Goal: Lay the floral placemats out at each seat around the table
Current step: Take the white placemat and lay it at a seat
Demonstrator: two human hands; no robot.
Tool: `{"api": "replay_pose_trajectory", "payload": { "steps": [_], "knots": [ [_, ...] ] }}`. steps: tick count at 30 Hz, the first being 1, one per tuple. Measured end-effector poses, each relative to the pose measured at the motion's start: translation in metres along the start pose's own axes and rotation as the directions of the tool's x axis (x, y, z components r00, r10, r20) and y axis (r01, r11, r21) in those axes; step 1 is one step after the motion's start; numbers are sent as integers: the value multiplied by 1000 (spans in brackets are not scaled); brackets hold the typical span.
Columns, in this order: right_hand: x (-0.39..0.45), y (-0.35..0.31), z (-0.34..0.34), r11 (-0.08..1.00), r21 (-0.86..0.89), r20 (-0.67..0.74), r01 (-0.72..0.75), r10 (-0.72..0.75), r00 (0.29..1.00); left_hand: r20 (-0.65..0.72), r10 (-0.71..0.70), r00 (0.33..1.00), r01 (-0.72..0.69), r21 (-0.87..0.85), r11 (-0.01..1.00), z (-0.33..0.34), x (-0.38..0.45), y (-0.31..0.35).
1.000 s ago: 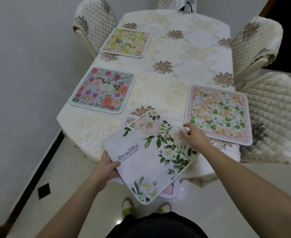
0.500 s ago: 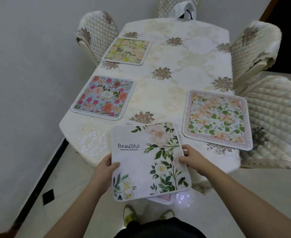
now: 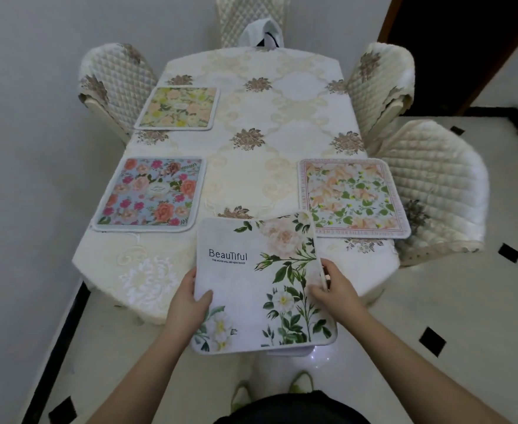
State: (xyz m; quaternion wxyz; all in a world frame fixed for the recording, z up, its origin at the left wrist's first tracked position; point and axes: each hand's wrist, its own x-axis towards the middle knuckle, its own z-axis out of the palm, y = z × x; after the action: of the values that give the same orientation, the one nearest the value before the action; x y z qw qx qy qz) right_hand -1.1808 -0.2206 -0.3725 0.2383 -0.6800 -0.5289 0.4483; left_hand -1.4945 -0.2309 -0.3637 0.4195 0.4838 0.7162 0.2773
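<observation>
I hold a white placemat [image 3: 251, 283] printed with green leaves, white flowers and the word "Beautiful" over the near end of the table [image 3: 282, 142]. My left hand [image 3: 187, 304] grips its left edge and my right hand [image 3: 335, 289] grips its right edge. The edge of another mat [image 3: 288, 352] peeks out under it. Three mats lie flat on the cream tablecloth: a yellow-green one [image 3: 178, 108] at far left, a blue one with pink roses [image 3: 150, 193] at near left, and a peach-flowered one [image 3: 352, 197] at near right.
Quilted cream chairs stand at the far left [image 3: 114, 84], far end [image 3: 248, 16], far right [image 3: 380, 84] and near right [image 3: 435, 185]. A white bag [image 3: 262, 33] hangs at the far chair. A wall runs close along the left. My feet are on the tiled floor below.
The white placemat has turned from tilted to square with the table edge and come nearer to me. My view has shifted to face the table straight on.
</observation>
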Motion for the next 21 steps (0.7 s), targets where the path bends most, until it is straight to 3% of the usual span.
{"api": "replay_pose_trajectory", "payload": {
  "steps": [5, 9, 17, 21],
  "knots": [
    [-36, -11, -8, 991, 124, -163, -48, 68, 984, 102, 155, 983, -156, 5, 988, -23, 13, 22],
    [-71, -19, -14, 982, 190, -303, -5, 63, 951, 188, 250, 950, -253, -10, 968, -26, 16, 43],
    [-139, -5, -37, 960, 278, -540, -46, 196, 818, 349, 381, 856, -393, -37, 919, 9, 9, 92],
    [-169, 12, -55, 945, 317, -637, -82, 277, 720, 422, 413, 807, -444, -27, 896, 39, -8, 114]
  ]
}}
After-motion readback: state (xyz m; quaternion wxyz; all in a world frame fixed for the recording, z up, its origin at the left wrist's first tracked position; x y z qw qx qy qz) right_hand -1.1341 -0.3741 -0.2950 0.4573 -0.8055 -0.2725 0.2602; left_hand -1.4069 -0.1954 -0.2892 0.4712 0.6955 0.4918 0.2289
